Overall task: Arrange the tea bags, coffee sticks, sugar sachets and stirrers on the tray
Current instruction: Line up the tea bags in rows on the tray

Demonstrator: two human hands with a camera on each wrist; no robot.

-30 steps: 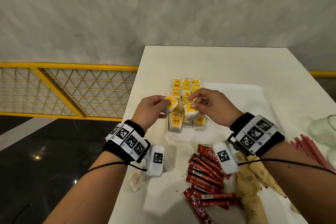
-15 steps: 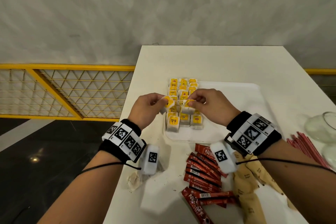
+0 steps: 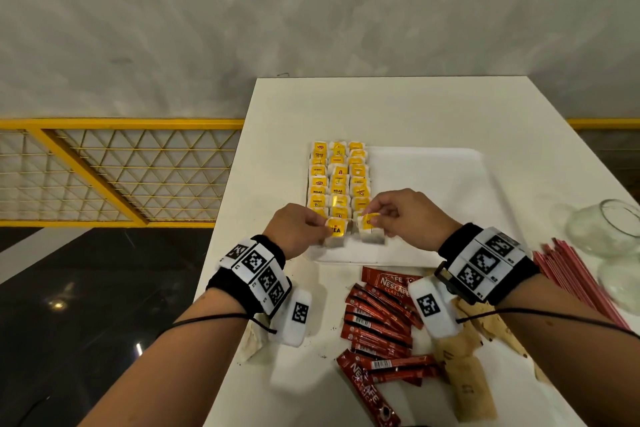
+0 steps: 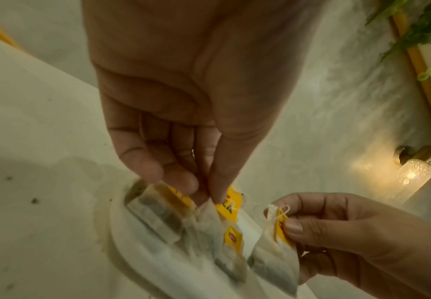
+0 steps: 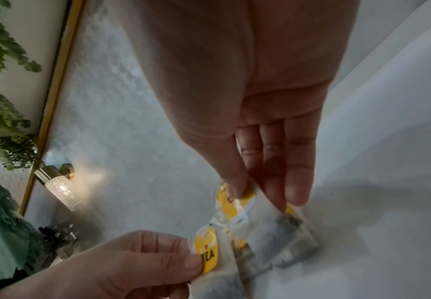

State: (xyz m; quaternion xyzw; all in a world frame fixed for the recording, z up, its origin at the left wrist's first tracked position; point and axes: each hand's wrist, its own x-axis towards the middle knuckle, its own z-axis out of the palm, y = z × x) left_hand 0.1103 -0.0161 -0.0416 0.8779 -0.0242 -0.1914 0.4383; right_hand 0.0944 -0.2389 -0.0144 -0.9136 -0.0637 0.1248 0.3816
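Yellow-tagged tea bags point(image 3: 337, 236), two hands point(image 3: 298, 229)

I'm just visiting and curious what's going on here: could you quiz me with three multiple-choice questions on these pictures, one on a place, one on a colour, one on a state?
1. Where do the coffee sticks lie?
A. on the tray
B. on the table, nearer than the tray
C. in the jar

2. What colour are the tea bags' tags?
A. yellow
B. green
C. blue

3. What is the left hand doing?
A. resting flat
B. pinching a tea bag
C. holding a stirrer

Answers: 1 B, they lie off the tray, on the table. 2 A, every tag is yellow. 3 B, its fingertips pinch the bag tagged TEA; the right hand pinches another bag.
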